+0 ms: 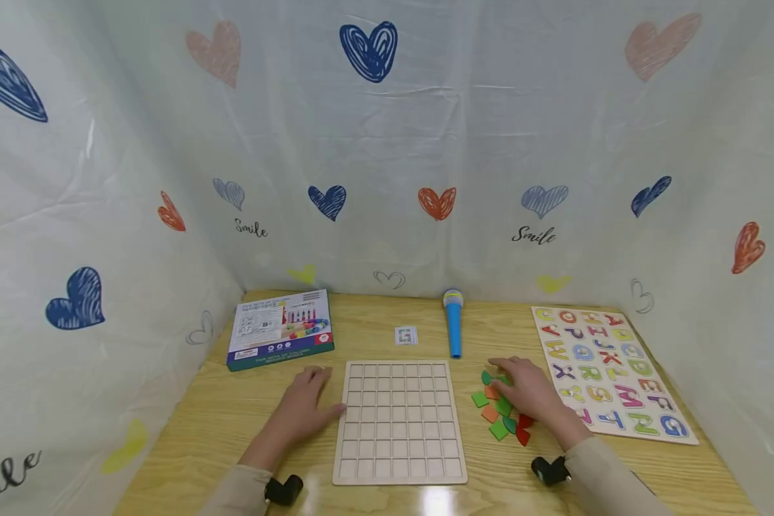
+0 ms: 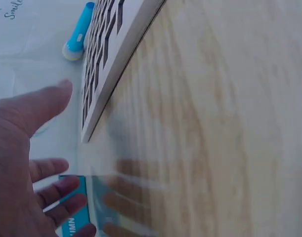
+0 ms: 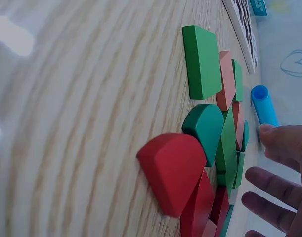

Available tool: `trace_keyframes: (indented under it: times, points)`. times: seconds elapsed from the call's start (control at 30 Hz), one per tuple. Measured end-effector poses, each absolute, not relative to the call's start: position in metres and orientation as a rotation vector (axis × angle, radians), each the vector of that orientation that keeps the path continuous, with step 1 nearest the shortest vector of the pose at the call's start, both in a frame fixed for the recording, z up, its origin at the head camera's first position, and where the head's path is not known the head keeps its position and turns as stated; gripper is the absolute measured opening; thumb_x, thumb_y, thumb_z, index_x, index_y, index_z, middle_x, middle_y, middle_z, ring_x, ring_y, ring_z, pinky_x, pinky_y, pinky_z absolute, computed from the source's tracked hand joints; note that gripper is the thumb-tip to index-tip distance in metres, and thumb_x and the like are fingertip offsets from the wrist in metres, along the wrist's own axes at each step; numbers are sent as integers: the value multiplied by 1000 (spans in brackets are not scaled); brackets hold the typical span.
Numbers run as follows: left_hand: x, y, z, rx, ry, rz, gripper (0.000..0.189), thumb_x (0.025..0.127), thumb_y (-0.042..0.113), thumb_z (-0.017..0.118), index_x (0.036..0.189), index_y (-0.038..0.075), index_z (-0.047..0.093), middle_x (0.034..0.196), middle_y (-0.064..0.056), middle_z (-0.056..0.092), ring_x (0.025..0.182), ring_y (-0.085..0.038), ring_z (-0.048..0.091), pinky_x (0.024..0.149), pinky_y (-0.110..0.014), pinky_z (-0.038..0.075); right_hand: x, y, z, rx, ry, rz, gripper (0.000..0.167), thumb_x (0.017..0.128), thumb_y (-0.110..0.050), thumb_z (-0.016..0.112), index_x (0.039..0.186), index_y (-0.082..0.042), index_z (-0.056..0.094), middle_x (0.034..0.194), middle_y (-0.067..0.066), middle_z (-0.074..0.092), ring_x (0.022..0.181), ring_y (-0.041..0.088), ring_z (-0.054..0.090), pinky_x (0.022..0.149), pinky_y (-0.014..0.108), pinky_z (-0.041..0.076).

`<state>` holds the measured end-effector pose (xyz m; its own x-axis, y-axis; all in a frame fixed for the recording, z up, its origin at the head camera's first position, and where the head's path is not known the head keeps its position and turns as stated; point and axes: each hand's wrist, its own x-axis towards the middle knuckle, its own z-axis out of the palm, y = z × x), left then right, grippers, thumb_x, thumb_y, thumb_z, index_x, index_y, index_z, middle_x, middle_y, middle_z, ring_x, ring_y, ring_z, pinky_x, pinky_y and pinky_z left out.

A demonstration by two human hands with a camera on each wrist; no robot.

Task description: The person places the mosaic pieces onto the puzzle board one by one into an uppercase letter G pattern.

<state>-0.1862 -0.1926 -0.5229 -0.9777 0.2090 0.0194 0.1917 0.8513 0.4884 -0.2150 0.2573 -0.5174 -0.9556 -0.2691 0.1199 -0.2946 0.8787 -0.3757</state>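
Observation:
A pale wooden grid board with square recesses lies flat in the middle of the table. My left hand is at its left edge, fingers spread and holding nothing; the thumb points toward the board. On the right is a loose group of flat wooden pieces: green squares, orange squares, dark green rounded pieces and red rounded pieces. Over the far side of this group hovers my right hand, with loosely bent fingers and nothing between them in the right wrist view.
A boxed set sits at the back left. Behind the board are a small printed card and a blue toy microphone. An alphabet puzzle board lies at the right. A heart-patterned curtain encloses the table.

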Motion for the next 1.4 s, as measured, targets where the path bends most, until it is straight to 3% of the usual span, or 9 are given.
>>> trace_keyframes:
  times: [0.17, 0.43, 0.67, 0.93, 1.2, 1.4]
  points:
    - [-183, -193, -530, 399, 2867, 876, 90, 82, 56, 79, 152, 9, 48, 150, -16, 45, 140, -40, 41, 114, -59, 36, -221, 252, -518, 498, -2981, 647, 34, 94, -18, 74, 127, -9, 72, 108, 6, 69, 106, 35, 62, 91, 55, 52]
    - [-178, -192, -533, 649, 2741, 839, 113, 77, 62, 80, 160, 4, 31, 166, -17, 26, 153, -44, 14, 118, -69, 0, -226, 246, -517, 499, -3025, 611, 24, 92, -15, 76, 116, -9, 76, 95, 0, 65, 93, 26, 59, 80, 49, 53]
    - [-178, -191, -534, 649, 2720, 808, 113, 78, 62, 79, 161, 6, 28, 168, -12, 22, 154, -44, 8, 118, -69, -5, -229, 244, -516, 455, -3052, 714, 14, 91, -14, 77, 105, -12, 72, 93, -2, 66, 92, 22, 59, 82, 47, 53]
    - [-177, -189, -530, 625, 2728, 764, 112, 78, 62, 79, 161, 5, 29, 167, -11, 24, 155, -42, 8, 118, -68, -8, -232, 245, -517, 448, -3018, 840, 14, 92, -8, 75, 94, -15, 63, 83, -6, 62, 75, 11, 55, 69, 33, 49]
    - [-178, -186, -528, 637, 2715, 797, 110, 79, 60, 79, 160, 5, 29, 167, -12, 25, 155, -41, 9, 119, -66, -7, -232, 243, -516, 419, -2975, 973, 11, 95, -13, 73, 93, -17, 62, 86, -6, 65, 76, 11, 56, 70, 31, 48]
    - [-179, -186, -535, 669, 2728, 794, 110, 80, 65, 75, 161, 7, 29, 168, -10, 24, 155, -40, 9, 119, -66, -5, -230, 230, -511, 481, -2915, 1136, 5, 98, -12, 69, 102, -13, 67, 92, -7, 67, 86, 13, 62, 76, 33, 53]
